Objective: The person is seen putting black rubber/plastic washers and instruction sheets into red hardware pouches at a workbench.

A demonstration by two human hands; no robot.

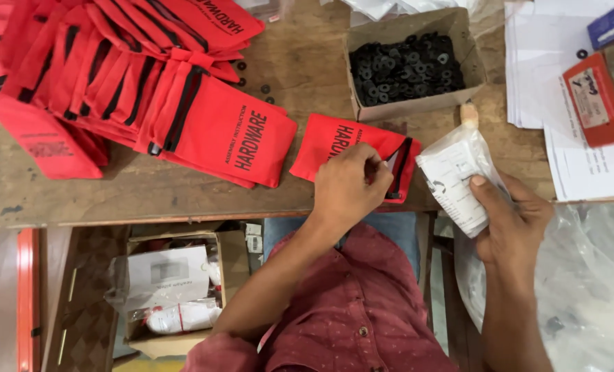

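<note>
So the left hand (pixel 348 184) is pinched shut on the open edge of one red zip pouch (pixel 352 153) lying flat at the front edge of the wooden table (pixel 300 65), fingertips right by the black zipper. The right hand (pixel 510 220) has a clear plastic packet (pixel 455 180) with a folded white sheet inside, thumb on top and fingers closed around it, held just right of that pouch. To the left there's a fanned heap of the same red pouches (pixel 128 76), too overlapped to count. One cardboard box of black washers (pixel 407 65) sits behind the pouch, with four loose washers (pixel 257 86) on the wood beside it.
</note>
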